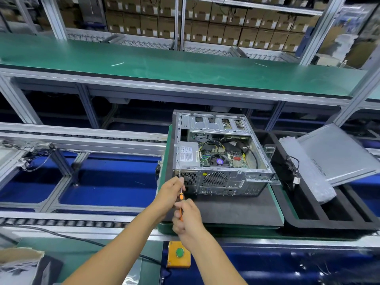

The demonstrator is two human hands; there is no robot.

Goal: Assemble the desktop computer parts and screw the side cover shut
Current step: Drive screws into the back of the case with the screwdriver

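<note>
We have the open grey steel desktop computer case (222, 153) lying on its side on the dark foam-topped green pallet (232, 206), a little right of centre, with its open side up and its rear panel of fan grilles and ports facing us. We judge it heavy and stiff, with thin sheet edges and an exposed board and cables inside that should not be touched; it is best steadied by the outer frame. Its long axis runs roughly left to right, skewed slightly, with the drive bays along the far side. Our left hand (170, 192) pinches the thin metal shaft of the orange-handled screwdriver (180, 199) near the tip, guiding it at the near-left upper corner of the rear panel. Our right hand (185, 219) is wrapped around the handle, nearer to us. The screwdriver is light and rigid, its smooth shaft likely to slip, and it points away from us and slightly left. The flat grey metal side cover (339, 155) leans well apart at the right, on the black tray (329, 221), not yet fitted. It looks light but springy, best carried by its two long edges.
</note>
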